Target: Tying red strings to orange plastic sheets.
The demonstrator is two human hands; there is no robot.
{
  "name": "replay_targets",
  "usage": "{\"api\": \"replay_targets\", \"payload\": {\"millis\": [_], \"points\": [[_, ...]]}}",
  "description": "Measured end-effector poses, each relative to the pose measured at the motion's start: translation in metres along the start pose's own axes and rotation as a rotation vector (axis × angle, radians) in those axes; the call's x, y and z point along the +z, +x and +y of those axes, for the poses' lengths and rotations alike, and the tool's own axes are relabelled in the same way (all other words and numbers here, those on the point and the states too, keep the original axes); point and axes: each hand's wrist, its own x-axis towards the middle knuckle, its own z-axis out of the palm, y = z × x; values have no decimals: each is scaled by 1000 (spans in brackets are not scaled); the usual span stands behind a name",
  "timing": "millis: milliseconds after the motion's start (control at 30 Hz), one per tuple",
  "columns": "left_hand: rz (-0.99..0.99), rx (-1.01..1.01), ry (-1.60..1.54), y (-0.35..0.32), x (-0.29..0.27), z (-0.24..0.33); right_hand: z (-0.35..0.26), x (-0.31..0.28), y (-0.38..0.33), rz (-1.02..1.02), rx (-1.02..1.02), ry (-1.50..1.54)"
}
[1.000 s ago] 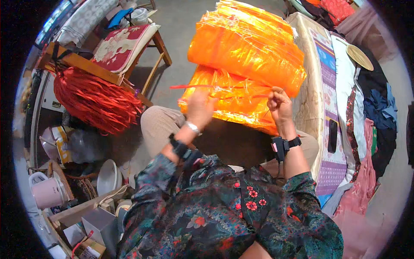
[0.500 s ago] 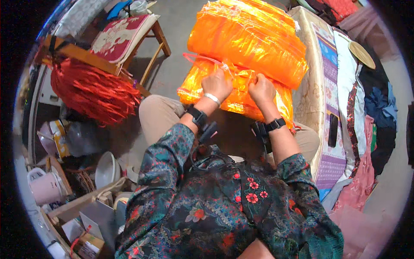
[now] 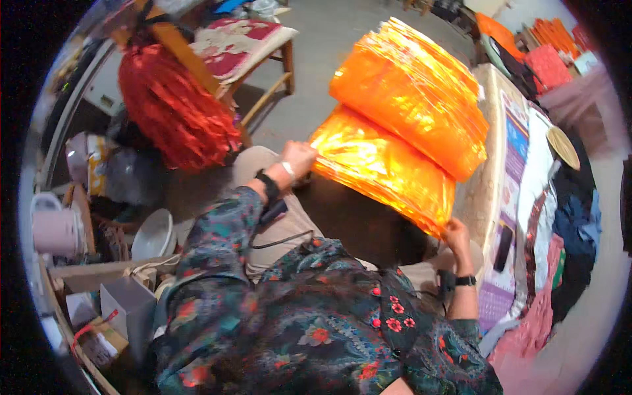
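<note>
A thick, folded stack of shiny orange plastic sheets [image 3: 388, 161] lies in front of my knees, its upper fold bulging over the flatter lower part. My left hand [image 3: 299, 158] is closed at the near left corner of the lower part. At the near right corner, the fingers of my right hand [image 3: 455, 234] pinch the edge. Between the two hands the near edge runs taut and slants down to the right. What supports the stack is hidden under it.
To the left, a red fringed bundle [image 3: 174, 108] hangs by a wooden chair [image 3: 289, 66] with a red and cream cushion. On the right stands a covered bed-like surface [image 3: 480, 191] with a phone [image 3: 504, 249], a round fan [image 3: 563, 147] and clothes. A white basin [image 3: 154, 235] sits lower left.
My hands have spread apart from the middle of the stack to its near corners. A pink strip seen near my left hand no longer shows. The view has shifted.
</note>
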Motion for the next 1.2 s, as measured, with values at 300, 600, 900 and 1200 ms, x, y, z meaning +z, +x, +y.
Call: {"api": "replay_targets", "payload": {"millis": [300,600,900,1200], "points": [[243,-251,-416,-1,-48,-33,20,-70,0,269,78,100],[113,-291,875,-33,-168,-195,-27,-7,12,148,-79,532],[-80,-121,919,-39,-186,-217,14,29,38,278,-166,505],[-46,-240,846,-43,-179,-227,-58,14,-5,28,-92,720]]}}
